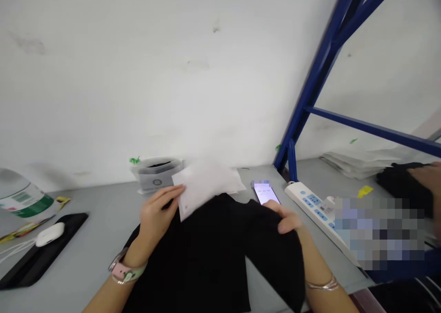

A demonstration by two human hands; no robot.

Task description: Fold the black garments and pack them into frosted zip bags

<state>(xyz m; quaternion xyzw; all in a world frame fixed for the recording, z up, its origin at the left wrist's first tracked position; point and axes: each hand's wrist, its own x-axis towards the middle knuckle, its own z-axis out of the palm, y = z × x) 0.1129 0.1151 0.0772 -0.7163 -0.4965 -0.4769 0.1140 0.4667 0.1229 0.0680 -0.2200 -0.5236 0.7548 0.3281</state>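
Note:
A black garment [210, 253] with a sleeve lies spread on the grey table in front of me. My left hand [160, 214], wearing a pink and green watch strap, pinches the edge of a white sheet-like piece [200, 189]. That piece, paper or a flat bag, is tilted over the garment's top edge; a small dot shows near its lower corner. At the sleeve [275, 246], my right hand [284, 217] has its fingers bent over the black cloth, slightly blurred. Just behind the right fingers lies a lit phone [266, 193].
A frosted pouch [156, 175] with something dark inside stands by the wall. Left are a large bottle [25, 198], a black pad [25, 262] and a white earbud case [50, 234]. Right are a power strip [317, 212], blue frame [310, 83] and another person's hand [427, 177] on black cloth.

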